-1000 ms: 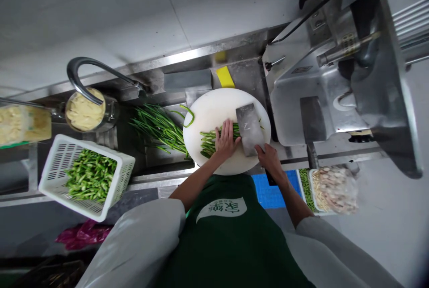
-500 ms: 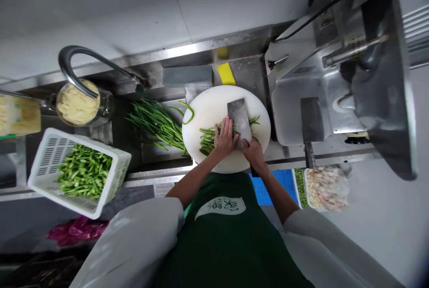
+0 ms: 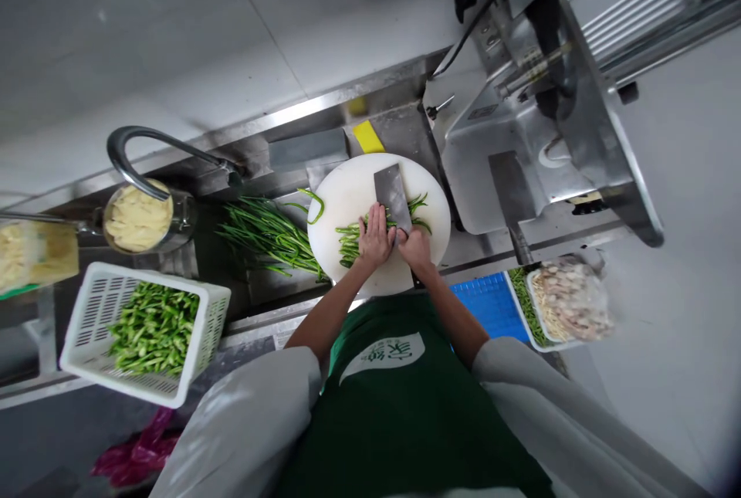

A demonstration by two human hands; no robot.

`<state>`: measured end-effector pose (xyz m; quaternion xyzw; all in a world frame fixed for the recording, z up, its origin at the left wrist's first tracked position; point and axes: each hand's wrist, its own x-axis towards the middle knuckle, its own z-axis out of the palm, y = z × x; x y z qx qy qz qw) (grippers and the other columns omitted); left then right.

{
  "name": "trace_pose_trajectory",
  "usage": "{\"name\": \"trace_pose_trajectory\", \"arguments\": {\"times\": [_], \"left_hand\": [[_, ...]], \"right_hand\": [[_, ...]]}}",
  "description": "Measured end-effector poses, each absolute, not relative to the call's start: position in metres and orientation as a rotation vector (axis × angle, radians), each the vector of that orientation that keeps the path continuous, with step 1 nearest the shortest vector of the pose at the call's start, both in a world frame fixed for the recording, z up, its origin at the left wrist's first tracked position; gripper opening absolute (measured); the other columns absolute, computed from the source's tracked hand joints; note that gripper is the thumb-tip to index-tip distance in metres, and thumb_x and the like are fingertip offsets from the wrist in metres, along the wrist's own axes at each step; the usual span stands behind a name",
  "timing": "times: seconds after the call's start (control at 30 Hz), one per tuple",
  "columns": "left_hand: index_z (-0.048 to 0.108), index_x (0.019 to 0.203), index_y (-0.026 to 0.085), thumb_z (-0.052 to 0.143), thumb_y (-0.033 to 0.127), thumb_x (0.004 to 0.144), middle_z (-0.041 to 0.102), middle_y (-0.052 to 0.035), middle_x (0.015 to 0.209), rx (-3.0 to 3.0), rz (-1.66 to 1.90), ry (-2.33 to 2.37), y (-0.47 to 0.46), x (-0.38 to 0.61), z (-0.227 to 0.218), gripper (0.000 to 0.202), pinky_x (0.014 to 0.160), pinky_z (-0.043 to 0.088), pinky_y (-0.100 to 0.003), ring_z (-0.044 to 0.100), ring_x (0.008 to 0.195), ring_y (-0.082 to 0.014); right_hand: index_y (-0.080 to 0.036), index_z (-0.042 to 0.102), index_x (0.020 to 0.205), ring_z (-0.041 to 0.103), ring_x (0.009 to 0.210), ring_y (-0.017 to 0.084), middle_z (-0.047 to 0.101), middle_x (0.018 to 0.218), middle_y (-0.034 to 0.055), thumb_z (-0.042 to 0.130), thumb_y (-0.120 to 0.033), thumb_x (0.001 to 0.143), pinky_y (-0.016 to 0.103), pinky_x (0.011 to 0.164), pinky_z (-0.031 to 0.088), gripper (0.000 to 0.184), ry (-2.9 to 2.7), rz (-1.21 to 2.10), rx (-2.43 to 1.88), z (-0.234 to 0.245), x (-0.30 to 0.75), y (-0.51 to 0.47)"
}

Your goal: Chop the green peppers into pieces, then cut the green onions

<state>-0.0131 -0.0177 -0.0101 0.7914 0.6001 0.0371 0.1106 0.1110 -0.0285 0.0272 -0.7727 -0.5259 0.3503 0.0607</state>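
A round white cutting board (image 3: 341, 181) bears a row of long thin green vegetables (image 3: 348, 240), peppers by their look. My left hand (image 3: 376, 238) lies on them, its fingers stretched out and pressing down. My right hand (image 3: 415, 251) grips a cleaver (image 3: 391, 191) where blade and handle meet. Its broad blade stands across the row, close beside my left fingers; whether the edge touches the board I cannot tell. More green pieces (image 3: 417, 208) lie to the right of the blade. One curled green pepper (image 3: 316, 207) hangs over the board's left rim.
Left of the board, a sink holds a bunch of long greens (image 3: 269, 232). A white basket (image 3: 200, 336) contains cut green pieces, below a pot of pale slices (image 3: 139, 218) and a faucet (image 3: 119, 150). A slicing machine (image 3: 472, 181) with another cleaver (image 3: 512, 185) stands right. A yellow cloth (image 3: 368, 137) lies behind.
The whole view has shifted and tilted, with the slicing machine now further left. My left hand still lies on the greens, and the cleaver stays in my right hand beside it.
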Motion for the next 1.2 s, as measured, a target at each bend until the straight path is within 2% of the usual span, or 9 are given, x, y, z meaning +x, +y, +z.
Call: {"name": "trace_pose_trajectory", "arguments": {"times": [0.17,0.23,0.33,0.4,0.5,0.6,0.67,0.87,1.2], "left_hand": [[0.025,0.161,0.010,0.025,0.042,0.106,0.027,-0.0159,0.166,2.336,0.044,1.711,-0.033,-0.032,-0.001,0.064,0.126,0.015,-0.059,0.021,0.157,-0.0246],[0.034,0.157,0.014,0.028,0.039,0.106,0.034,-0.0145,0.164,2.313,0.091,1.714,-0.029,-0.033,0.005,0.057,0.125,0.020,-0.056,0.025,0.155,-0.0239],[0.060,0.135,0.020,0.038,0.035,0.105,0.048,-0.0111,0.155,2.313,0.239,1.597,-0.009,-0.022,0.009,0.040,0.121,0.030,-0.048,0.035,0.149,-0.0243],[0.069,0.116,0.021,0.047,0.029,0.102,0.056,-0.0101,0.146,2.287,0.321,1.510,0.009,-0.011,0.005,0.028,0.116,0.036,-0.045,0.044,0.141,-0.0253],[0.072,0.097,0.021,0.058,0.025,0.097,0.061,-0.0096,0.135,2.186,0.397,1.555,0.026,0.000,-0.004,0.015,0.109,0.041,-0.043,0.053,0.128,-0.0267],[0.072,0.086,0.020,0.063,0.026,0.094,0.058,-0.0098,0.133,2.104,0.422,1.659,0.029,0.001,-0.009,0.014,0.105,0.043,-0.044,0.054,0.121,-0.0279],[0.073,0.085,0.020,0.064,0.026,0.093,0.057,-0.0103,0.132,2.075,0.416,1.699,0.027,0.001,-0.007,0.013,0.104,0.043,-0.044,0.053,0.121,-0.0283],[0.076,0.107,0.026,0.073,0.032,0.088,0.051,-0.0086,0.143,2.162,0.359,1.608,0.030,0.014,0.002,0.020,0.109,0.038,-0.050,0.040,0.133,-0.0335],[0.078,0.095,0.023,0.073,0.029,0.089,0.060,-0.0091,0.129,1.938,0.613,1.768,0.043,0.003,-0.020,0.010,0.107,0.044,-0.048,0.052,0.123,-0.0292]], "right_hand": [[-0.011,0.070,0.110,0.069,0.094,0.030,0.074,0.099,0.0194,0.042,-0.041,0.102,0.031,0.075,0.043,0.042,-1.611,0.933,-2.289,0.031,0.149,-0.042],[-0.010,0.069,0.107,0.068,0.087,0.029,0.073,0.092,0.0196,0.041,-0.046,0.101,0.032,0.072,0.042,0.046,-1.528,0.841,-2.340,0.029,0.176,-0.052],[-0.012,0.068,0.096,0.066,0.080,0.029,0.071,0.083,0.0189,0.041,-0.050,0.098,0.033,0.069,0.041,0.047,-1.443,0.772,-2.353,0.025,0.214,-0.064],[-0.014,0.067,0.090,0.065,0.080,0.030,0.071,0.082,0.0185,0.042,-0.053,0.095,0.034,0.070,0.041,0.047,-1.420,0.725,-2.301,0.023,0.232,-0.071],[-0.017,0.065,0.084,0.064,0.078,0.029,0.069,0.079,0.0165,0.045,-0.057,0.092,0.034,0.068,0.041,0.045,-1.349,0.749,-2.229,0.020,0.244,-0.081],[-0.019,0.063,0.079,0.060,0.065,0.025,0.064,0.065,0.0109,0.047,-0.058,0.091,0.034,0.062,0.040,0.044,-1.212,0.926,-2.226,0.019,0.244,-0.089],[-0.019,0.062,0.079,0.058,0.059,0.023,0.060,0.059,0.0077,0.048,-0.059,0.091,0.033,0.059,0.040,0.043,-1.136,1.006,-2.223,0.019,0.244,-0.092],[-0.019,0.062,0.082,0.055,0.051,0.021,0.057,0.053,0.0029,0.052,-0.060,0.089,0.032,0.055,0.039,0.043,-1.014,1.039,-2.210,0.025,0.253,-0.094],[-0.021,0.058,0.073,0.054,0.056,0.019,0.056,0.053,0.0018,0.054,-0.056,0.088,0.029,0.055,0.037,0.038,-0.995,0.998,-2.279,0.029,0.259,-0.104]]}}
